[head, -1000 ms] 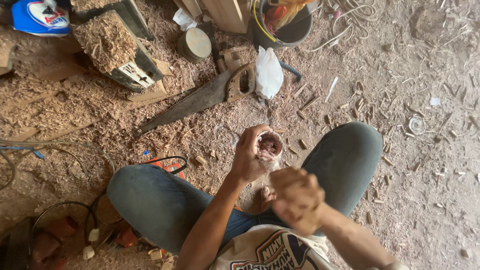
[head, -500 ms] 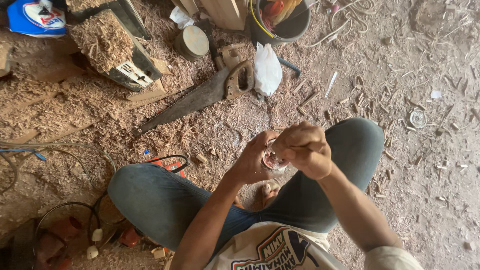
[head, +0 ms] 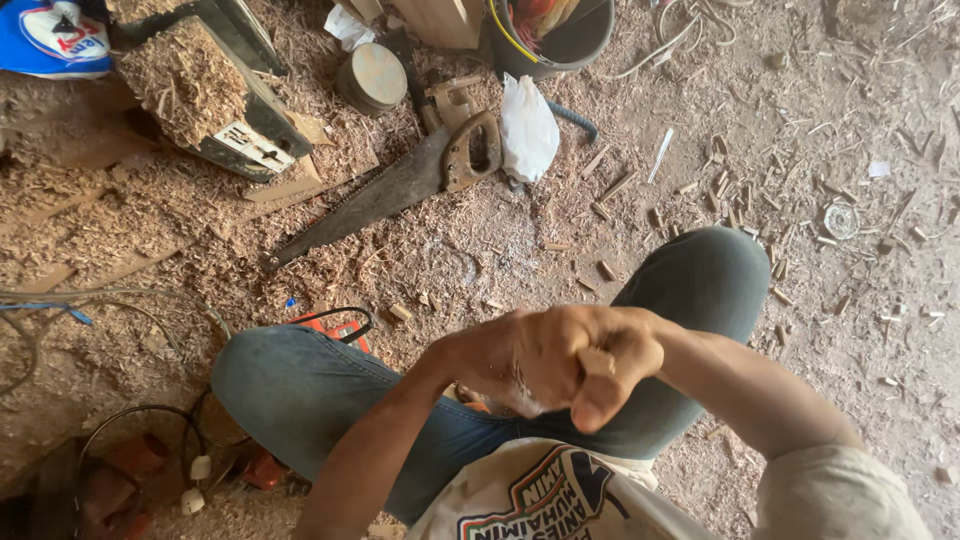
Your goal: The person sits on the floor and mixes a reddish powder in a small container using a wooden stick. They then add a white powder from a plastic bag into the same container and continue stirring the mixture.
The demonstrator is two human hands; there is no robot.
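Observation:
I sit on the ground in blue jeans with both hands together over my lap. My left hand [head: 478, 362] is curled around a small round wooden piece, which is almost fully hidden under the other hand. My right hand [head: 600, 345] lies across the left one, fingers folded. It pinches a small tan block [head: 598, 361] between thumb and fingers and presses it against the hidden piece. Pale dust or fibres show under the hands.
A hand saw [head: 400, 185] lies ahead on shavings, with a white plastic bag [head: 527, 125], a round tin [head: 373, 77] and a dark bucket [head: 560, 35] beyond. A shavings-covered power tool [head: 215, 105] sits at upper left. Cables [head: 120, 305] and an orange tool [head: 335, 330] lie by my left knee.
My right hand came up from near my chest and closed over the round piece in my left hand. Both hands have since dropped closer to my body, hiding the piece.

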